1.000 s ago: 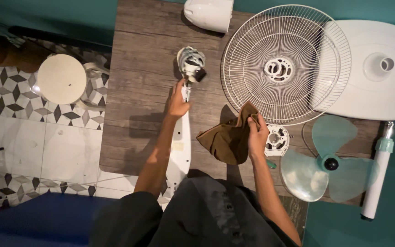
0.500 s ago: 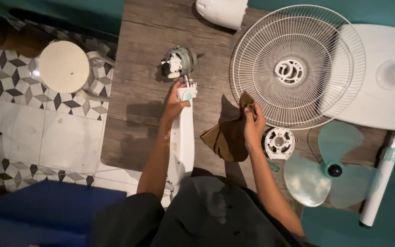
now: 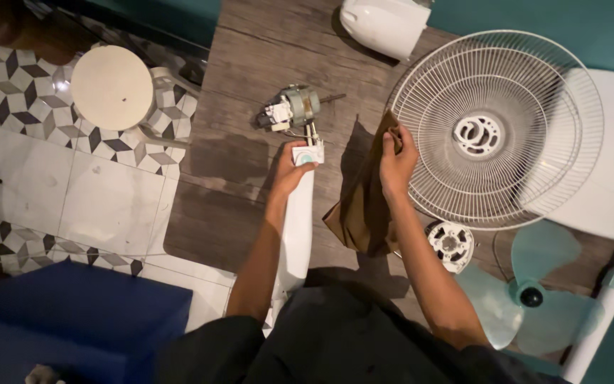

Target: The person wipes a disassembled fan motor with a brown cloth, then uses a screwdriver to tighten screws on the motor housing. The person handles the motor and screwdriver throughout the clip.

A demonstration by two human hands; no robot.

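Here, viewed from above:
Left hand: your left hand (image 3: 291,171) is clenched around the upper end of the white fan column (image 3: 297,235), fingers wrapped just below its small control panel.
Column: it lies lengthwise on the wooden table (image 3: 250,107), its lower end toward your body.
Motor: the bare fan motor (image 3: 294,110) sits at the column's top end, joined by thin wires, resting on the table.
Right hand: your right hand (image 3: 397,162) pinches the top edge of a brown cloth (image 3: 361,206), fingers closed on the fabric, which hangs down in folds.
Surroundings: the white wire fan guard (image 3: 495,128) lies just beside your right hand; the pale green fan blade (image 3: 527,295) lies near your right forearm.
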